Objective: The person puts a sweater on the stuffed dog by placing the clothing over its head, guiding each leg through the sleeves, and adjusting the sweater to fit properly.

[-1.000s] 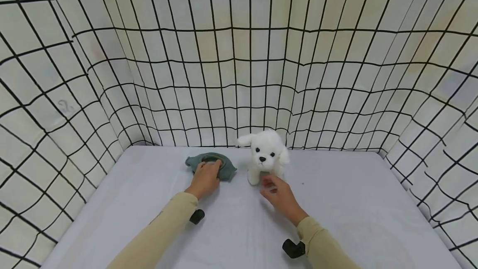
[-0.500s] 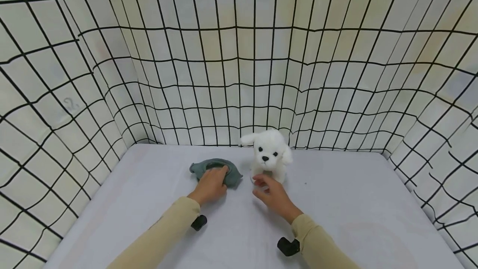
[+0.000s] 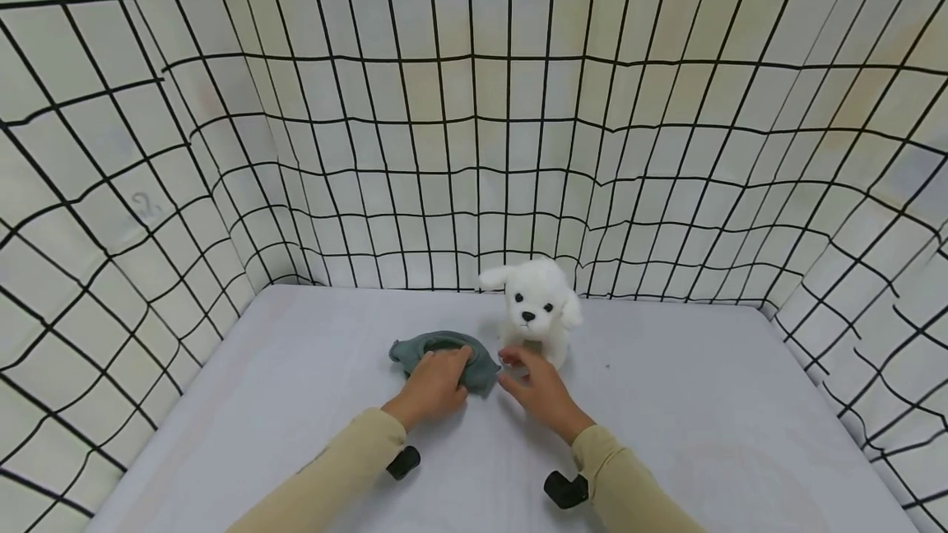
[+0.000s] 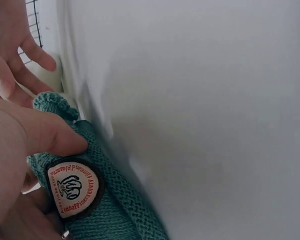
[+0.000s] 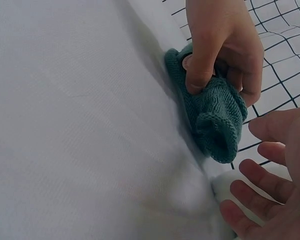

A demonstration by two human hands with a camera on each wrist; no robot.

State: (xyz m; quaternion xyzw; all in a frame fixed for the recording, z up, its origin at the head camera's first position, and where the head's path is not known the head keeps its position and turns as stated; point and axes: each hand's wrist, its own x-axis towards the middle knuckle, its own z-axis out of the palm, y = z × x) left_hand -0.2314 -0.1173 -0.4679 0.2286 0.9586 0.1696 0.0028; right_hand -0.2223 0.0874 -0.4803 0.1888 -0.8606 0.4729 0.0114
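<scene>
A teal knitted garment (image 3: 485, 373) is gripped by the left hand (image 3: 439, 385), the thumb being pressed down beside a lettered patch (image 4: 75, 189). It is held low over the tabletop (image 3: 711, 410), in the far half, left of the middle. Nothing is held by the right hand (image 3: 544, 393); its fingers are spread and slightly bent just beside the garment's open end. Beyond that hand, near the middle of the far edge, a white plush puppy (image 3: 536, 303) is propped upright, its lower front partly blocked by the fingers; whether it is touched cannot be told. The tabletop's far and side edges are enclosed by white walls with black netting (image 3: 508, 118).
</scene>
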